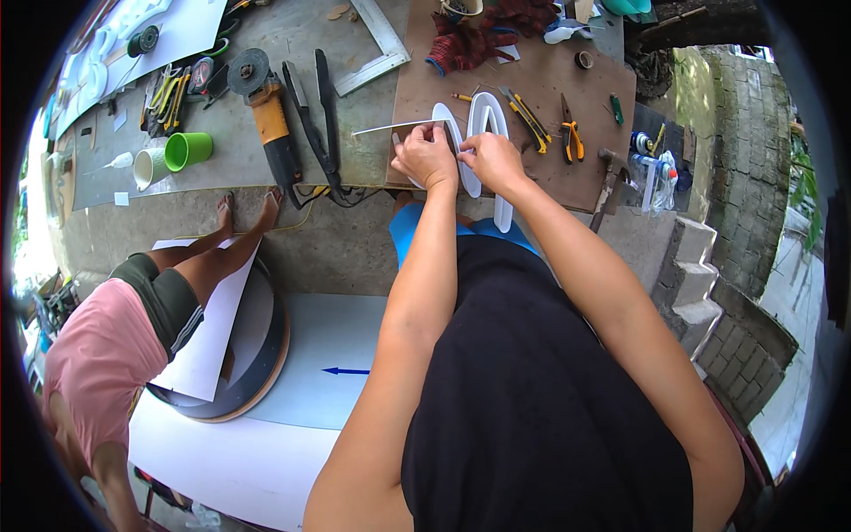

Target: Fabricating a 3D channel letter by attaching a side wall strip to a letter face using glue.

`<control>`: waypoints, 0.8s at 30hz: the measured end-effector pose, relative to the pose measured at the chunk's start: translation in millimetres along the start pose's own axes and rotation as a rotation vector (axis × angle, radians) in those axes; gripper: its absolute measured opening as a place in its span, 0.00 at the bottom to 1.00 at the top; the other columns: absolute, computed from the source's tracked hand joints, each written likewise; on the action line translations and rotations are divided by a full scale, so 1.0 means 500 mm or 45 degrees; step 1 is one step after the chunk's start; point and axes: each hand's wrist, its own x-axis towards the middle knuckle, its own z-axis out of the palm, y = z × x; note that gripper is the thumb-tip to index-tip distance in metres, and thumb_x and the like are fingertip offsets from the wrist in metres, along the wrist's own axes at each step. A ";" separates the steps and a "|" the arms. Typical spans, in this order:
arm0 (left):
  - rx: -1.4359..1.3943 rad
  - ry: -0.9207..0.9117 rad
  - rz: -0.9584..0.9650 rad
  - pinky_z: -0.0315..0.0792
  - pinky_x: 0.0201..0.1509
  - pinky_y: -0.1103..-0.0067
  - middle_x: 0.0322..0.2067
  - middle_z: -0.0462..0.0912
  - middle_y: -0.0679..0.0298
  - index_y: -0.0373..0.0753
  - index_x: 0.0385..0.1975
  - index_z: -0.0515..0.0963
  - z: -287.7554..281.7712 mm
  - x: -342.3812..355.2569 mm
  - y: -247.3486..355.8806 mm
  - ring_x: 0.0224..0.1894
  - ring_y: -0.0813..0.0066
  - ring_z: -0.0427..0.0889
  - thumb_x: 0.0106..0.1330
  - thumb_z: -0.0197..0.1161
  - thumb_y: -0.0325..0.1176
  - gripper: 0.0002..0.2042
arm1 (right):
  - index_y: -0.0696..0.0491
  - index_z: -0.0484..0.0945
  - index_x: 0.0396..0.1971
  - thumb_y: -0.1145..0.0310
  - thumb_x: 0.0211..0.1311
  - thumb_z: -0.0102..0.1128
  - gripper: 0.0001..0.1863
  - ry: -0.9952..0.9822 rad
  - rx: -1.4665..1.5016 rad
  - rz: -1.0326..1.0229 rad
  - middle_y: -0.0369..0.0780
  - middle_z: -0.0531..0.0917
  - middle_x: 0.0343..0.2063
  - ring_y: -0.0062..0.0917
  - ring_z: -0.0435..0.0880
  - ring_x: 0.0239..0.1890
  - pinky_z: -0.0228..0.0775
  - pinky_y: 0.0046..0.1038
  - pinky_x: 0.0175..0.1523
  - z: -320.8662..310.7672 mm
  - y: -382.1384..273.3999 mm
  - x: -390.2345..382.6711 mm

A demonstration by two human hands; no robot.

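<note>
At the front edge of the worktable lies a white, raised-wall looped piece [503, 213], its leg sticking out over the edge toward me. My left hand [427, 156] is closed in a pinch at the piece's left part, and a thin white strip [377, 129] points leftward from the fingers. My right hand [493, 163] is closed too, thumb and fingertips pinching the white wall beside the left hand. What exactly sits between the fingertips is partly hidden. Just right of the hands are a yellow utility knife [529, 121] and orange-handled pliers [570, 133].
A hammer [609, 182] lies at the right edge of the brown board [554, 182]. To the left are a hair straightener [327, 133], an angle grinder [271, 120] and a green cup [188, 152]. Red gloves [487, 31] lie at the back. Another person [111, 337] bends over at left.
</note>
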 end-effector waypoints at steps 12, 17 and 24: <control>-0.092 0.127 0.033 0.62 0.51 0.65 0.29 0.84 0.69 0.47 0.27 0.83 0.004 0.004 -0.001 0.43 0.64 0.80 0.55 0.66 0.40 0.06 | 0.50 0.88 0.41 0.62 0.58 0.69 0.13 -0.023 -0.017 0.014 0.47 0.88 0.35 0.41 0.87 0.42 0.78 0.41 0.49 -0.003 -0.005 0.000; -0.216 0.134 0.170 0.72 0.39 0.66 0.29 0.82 0.62 0.40 0.24 0.81 -0.010 0.014 -0.028 0.30 0.61 0.81 0.54 0.66 0.32 0.04 | 0.50 0.87 0.42 0.61 0.60 0.68 0.13 -0.041 0.002 0.055 0.47 0.88 0.36 0.42 0.87 0.43 0.78 0.42 0.50 0.004 -0.007 0.000; -0.361 0.105 0.202 0.74 0.33 0.68 0.27 0.78 0.59 0.35 0.24 0.77 -0.061 0.036 -0.051 0.26 0.63 0.79 0.56 0.64 0.26 0.03 | 0.51 0.87 0.43 0.61 0.61 0.67 0.13 -0.033 0.019 0.083 0.48 0.88 0.37 0.42 0.87 0.44 0.78 0.42 0.51 0.004 -0.008 -0.003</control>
